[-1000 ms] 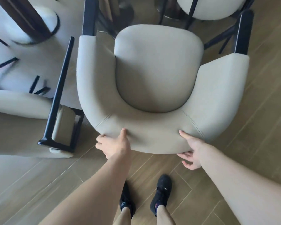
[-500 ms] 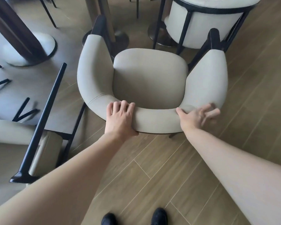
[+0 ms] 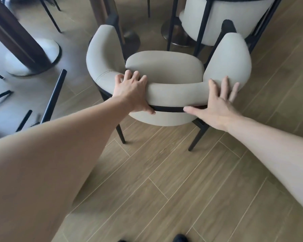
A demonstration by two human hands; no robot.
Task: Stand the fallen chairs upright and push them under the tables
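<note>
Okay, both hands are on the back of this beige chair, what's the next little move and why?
Probably keep pushing forward: the beige upholstered chair with black legs stands upright, left hand curled over its backrest, right hand flat against it, and the dark table pedestal lies just ahead.

A single wide-angle head camera looks forward and steeply down from standing height, both forearms reaching in from the lower corners toward a beige chair (image 3: pixel 164 72) at close range near frame centre. The wooden floor (image 3: pixel 173 180) fills the lower half; shoe tips (image 3: pixel 179 239) clip the bottom edge.
</note>
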